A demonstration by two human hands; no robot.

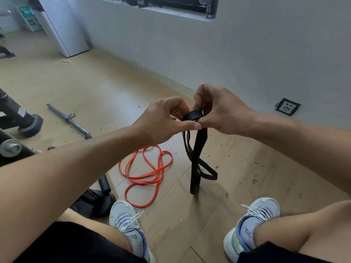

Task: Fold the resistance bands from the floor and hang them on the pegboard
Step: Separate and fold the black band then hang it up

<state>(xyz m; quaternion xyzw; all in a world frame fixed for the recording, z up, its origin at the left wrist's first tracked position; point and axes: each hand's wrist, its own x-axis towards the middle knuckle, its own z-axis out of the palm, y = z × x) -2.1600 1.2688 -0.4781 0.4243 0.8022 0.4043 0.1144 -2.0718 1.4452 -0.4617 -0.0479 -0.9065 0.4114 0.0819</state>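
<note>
Both hands up front, left hand [167, 118] and right hand [218, 109] pinching the folded black band [196, 149], its loops dangling above bare floor [247, 168] between the shoes, orange band [150, 173] sprawled left beside the machine base [98, 200].

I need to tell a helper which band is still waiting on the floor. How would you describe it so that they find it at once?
Start at the two grey sneakers at the bottom of the view and look just ahead of the left one. The orange band lies there in loose loops on the wooden floor, beside the dark exercise machine. The black band hangs from both hands; only the orange one lies untouched.
</note>
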